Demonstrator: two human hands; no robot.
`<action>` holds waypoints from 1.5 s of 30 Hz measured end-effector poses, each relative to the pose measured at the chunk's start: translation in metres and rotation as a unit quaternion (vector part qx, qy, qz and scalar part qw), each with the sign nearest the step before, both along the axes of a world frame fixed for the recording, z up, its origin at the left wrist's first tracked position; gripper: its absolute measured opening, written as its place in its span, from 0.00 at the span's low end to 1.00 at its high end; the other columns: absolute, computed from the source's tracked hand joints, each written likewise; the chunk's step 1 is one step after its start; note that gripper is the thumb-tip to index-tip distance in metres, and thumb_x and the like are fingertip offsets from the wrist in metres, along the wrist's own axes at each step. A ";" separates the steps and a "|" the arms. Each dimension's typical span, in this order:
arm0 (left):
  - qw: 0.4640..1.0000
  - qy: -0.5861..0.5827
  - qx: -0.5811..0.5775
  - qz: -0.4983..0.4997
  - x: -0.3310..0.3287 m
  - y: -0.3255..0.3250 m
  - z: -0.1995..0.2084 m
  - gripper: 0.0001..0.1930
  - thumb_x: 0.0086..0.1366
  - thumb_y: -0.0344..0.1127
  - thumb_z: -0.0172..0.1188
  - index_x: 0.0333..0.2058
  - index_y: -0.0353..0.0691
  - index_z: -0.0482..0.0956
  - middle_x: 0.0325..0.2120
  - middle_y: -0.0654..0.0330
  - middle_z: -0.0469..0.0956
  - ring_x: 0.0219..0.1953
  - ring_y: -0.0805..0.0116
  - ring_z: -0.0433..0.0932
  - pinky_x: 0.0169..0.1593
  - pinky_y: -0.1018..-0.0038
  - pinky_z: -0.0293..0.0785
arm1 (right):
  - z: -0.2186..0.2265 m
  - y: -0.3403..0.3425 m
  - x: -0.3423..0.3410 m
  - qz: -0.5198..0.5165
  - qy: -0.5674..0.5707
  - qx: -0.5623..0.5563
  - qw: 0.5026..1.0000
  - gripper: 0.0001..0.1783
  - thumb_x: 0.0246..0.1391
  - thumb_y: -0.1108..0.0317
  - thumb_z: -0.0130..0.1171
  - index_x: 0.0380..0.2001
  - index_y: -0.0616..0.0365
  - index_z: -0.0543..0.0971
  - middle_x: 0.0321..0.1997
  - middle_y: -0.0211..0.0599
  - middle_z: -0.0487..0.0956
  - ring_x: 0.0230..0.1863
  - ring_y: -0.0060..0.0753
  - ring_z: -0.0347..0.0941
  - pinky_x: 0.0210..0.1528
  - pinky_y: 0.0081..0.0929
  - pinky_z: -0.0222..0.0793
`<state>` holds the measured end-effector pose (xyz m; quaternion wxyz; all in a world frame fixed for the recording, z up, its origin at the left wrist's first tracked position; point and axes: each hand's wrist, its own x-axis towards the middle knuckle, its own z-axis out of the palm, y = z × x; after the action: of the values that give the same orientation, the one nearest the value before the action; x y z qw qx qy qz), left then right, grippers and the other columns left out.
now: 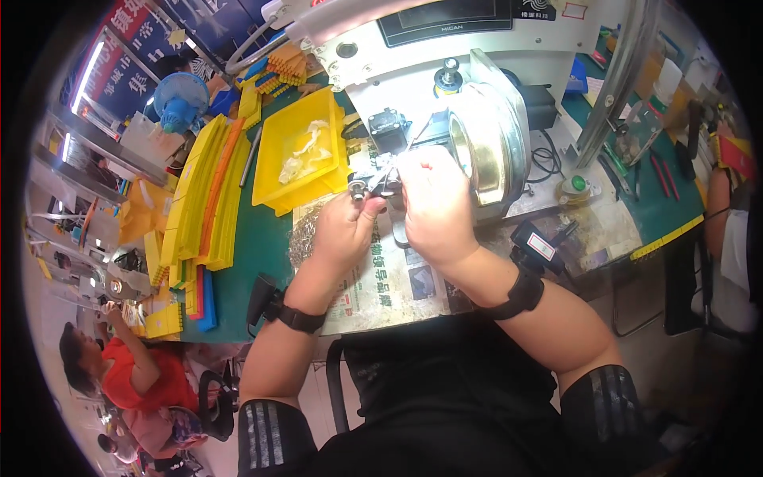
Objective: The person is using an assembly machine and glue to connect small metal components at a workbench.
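Observation:
A white bench machine [469, 48] with a bright light stands before me, a round brass-and-steel wheel [493, 151] at its right. My left hand [346, 229] is closed, thumb and fingers pinched at a small metal fixture [362, 189] at the machine's front. Just right of it, my right hand [433, 203] curls closed beside the fixture, close to the wheel's left side. Whatever small piece the fingers hold is hidden by them and by glare. A dark block-shaped part [388, 127] and a black-topped knob [450, 73] are on the machine behind my hands.
A yellow bin [274, 151] with crumpled white scraps stands left of the machine. Stacked yellow strips [191, 199] lie farther left on the green mat [238, 278]. Pliers [664, 173] and a green-capped jar [574, 187] are at right. A seated person in red [151, 374] is at lower left.

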<state>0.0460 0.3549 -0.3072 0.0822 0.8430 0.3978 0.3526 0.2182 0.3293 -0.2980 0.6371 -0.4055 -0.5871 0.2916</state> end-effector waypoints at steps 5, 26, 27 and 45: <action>0.994 0.106 -0.029 0.026 0.001 -0.021 0.020 0.17 0.71 0.45 0.55 0.37 0.35 0.81 0.29 0.49 0.79 0.32 0.46 0.78 0.37 0.57 0.72 | -0.001 -0.011 0.009 0.075 0.155 -0.110 0.979 0.12 0.70 0.69 0.47 0.50 0.62 0.75 0.28 0.31 0.71 0.26 0.21 0.67 0.29 0.23 0.65; 0.818 -0.171 -0.493 -0.242 0.024 0.079 0.072 0.18 0.64 0.33 0.62 0.51 0.30 0.80 0.44 0.55 0.83 0.44 0.70 0.80 0.50 0.73 0.76 | 0.023 0.014 -0.010 0.070 0.392 -0.276 0.875 0.02 0.66 0.70 0.49 0.37 0.48 0.71 0.18 0.18 0.64 0.15 0.15 0.56 0.15 0.19 0.49; 0.837 -0.181 -0.450 -0.254 0.026 0.082 0.065 0.17 0.65 0.34 0.62 0.49 0.32 0.81 0.43 0.59 0.83 0.44 0.72 0.79 0.50 0.73 0.75 | 0.018 0.014 -0.012 0.028 0.346 -0.279 0.896 0.03 0.66 0.69 0.49 0.36 0.48 0.72 0.19 0.20 0.65 0.16 0.16 0.59 0.14 0.21 0.51; 0.962 0.007 0.237 -0.138 0.042 -0.031 0.090 0.05 0.55 0.26 0.65 0.28 0.41 0.78 0.24 0.56 0.76 0.27 0.52 0.76 0.32 0.61 0.70 | 0.018 -0.018 0.007 0.265 0.440 -0.236 0.825 0.03 0.63 0.70 0.50 0.37 0.54 0.73 0.22 0.24 0.65 0.17 0.16 0.55 0.20 0.18 0.50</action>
<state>0.0879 0.3234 -0.2169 -0.0746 0.8873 0.1837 0.4163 0.2254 0.3112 -0.2800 0.6106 -0.2009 -0.2425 0.7267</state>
